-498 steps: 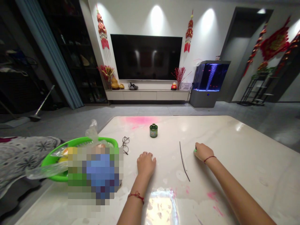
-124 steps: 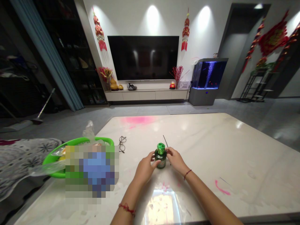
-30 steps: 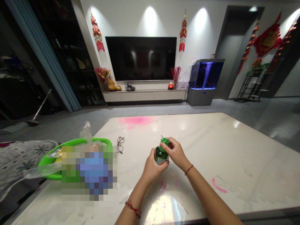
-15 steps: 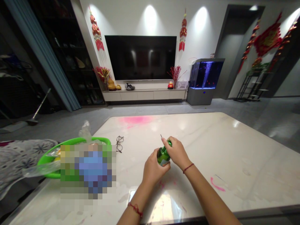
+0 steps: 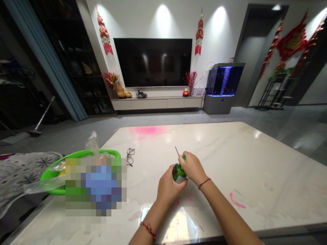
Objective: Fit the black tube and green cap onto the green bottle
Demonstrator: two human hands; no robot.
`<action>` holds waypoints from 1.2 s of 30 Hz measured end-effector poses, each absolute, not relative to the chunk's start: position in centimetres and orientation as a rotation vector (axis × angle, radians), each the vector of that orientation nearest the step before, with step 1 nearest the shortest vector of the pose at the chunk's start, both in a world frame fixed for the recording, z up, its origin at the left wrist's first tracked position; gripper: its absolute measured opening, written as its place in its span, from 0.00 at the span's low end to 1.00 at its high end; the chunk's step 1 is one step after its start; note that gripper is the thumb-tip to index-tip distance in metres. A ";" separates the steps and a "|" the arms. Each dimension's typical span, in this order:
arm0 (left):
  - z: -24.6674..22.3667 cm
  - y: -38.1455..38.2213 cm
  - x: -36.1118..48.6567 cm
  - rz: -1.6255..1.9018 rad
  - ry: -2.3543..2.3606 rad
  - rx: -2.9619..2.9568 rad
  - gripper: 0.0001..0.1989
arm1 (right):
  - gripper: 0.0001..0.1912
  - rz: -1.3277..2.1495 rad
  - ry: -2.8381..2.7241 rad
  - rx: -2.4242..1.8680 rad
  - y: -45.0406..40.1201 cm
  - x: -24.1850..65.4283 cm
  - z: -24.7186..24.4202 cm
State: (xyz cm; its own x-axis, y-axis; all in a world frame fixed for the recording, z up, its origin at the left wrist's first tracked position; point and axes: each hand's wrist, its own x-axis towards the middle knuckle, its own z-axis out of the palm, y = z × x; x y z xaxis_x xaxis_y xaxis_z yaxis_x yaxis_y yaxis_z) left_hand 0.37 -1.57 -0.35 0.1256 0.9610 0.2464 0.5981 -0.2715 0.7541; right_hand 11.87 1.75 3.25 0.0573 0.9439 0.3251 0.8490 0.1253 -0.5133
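A small green bottle [image 5: 179, 173] with a pale label is held low over the table, tilted slightly. My left hand [image 5: 168, 183] is closed around its body. At the upper end, the fingers of my right hand [image 5: 191, 166] are wrapped around the bottle's narrow top, and a bit of shiny green shows past them. A thin dark stick [image 5: 176, 150] juts up and left from beside my right thumb; whether my fingers grip it cannot be made out. The fingers hide most of the bottle's neck.
The white marble-look table [image 5: 217, 146] bears pink stains [image 5: 148, 130]. To the left are folded eyeglasses [image 5: 130, 157] and a green basket [image 5: 48, 173] holding plastic bags, partly blurred out. A thin dark line lies by a pink streak [image 5: 237, 201] at right.
Both hands and the bottle have shifted very slightly down. My right fingers now cover more of the bottle's top, and more of the thin dark stick shows.
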 end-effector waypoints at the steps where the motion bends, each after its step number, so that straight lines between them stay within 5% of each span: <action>1: -0.3 -1.6 0.3 1.003 1.496 1.918 0.21 | 0.12 0.205 -1.797 -1.710 1.7 11.8 3.3; 18: 0.7 -1.9 0.1 1.110 1.376 1.807 0.21 | 0.06 0.439 -1.739 -1.282 1.2 12.4 4.5; 36: -0.5 -1.0 -0.9 1.047 1.462 1.831 0.22 | 0.14 0.495 -1.844 -1.224 1.6 13.1 3.5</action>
